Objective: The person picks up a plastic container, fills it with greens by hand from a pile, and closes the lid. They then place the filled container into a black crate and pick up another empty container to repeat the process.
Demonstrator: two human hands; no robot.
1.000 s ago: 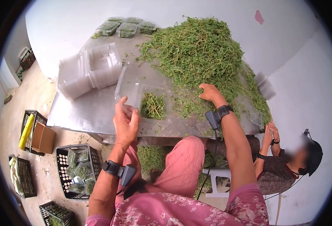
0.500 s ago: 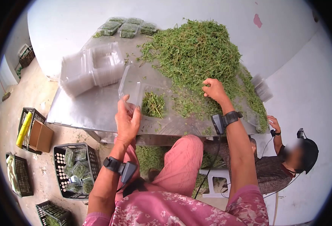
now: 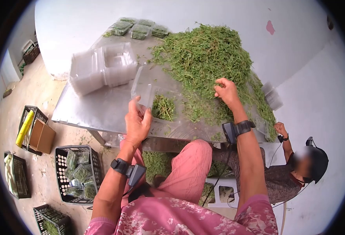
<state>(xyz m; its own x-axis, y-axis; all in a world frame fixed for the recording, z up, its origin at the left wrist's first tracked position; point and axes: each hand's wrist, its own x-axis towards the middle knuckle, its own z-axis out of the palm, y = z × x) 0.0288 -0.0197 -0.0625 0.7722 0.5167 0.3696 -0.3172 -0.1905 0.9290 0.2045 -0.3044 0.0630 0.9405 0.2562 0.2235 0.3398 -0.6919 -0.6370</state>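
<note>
An open clear plastic clamshell container (image 3: 142,83) lies on the metal table, with a small heap of leafy green sprigs (image 3: 164,107) in its near half. My left hand (image 3: 138,121) grips the container's left side between thumb and fingers. On the right, my right hand (image 3: 227,93) is closed, its fingertips curled in against the large pile of greens (image 3: 207,55). What sits between those fingers is hidden against the green behind them.
Stacked empty clamshells (image 3: 102,68) stand at the table's left, and several filled boxes (image 3: 140,30) at the back. Black crates (image 3: 78,174) sit on the floor at left. A co-worker (image 3: 282,176) is at the right, one hand by the greens.
The view has shifted slightly, so the table and boxes appear a little further right. My left hand still holds the container. My right hand stays at the pile's edge, fingers curled.
</note>
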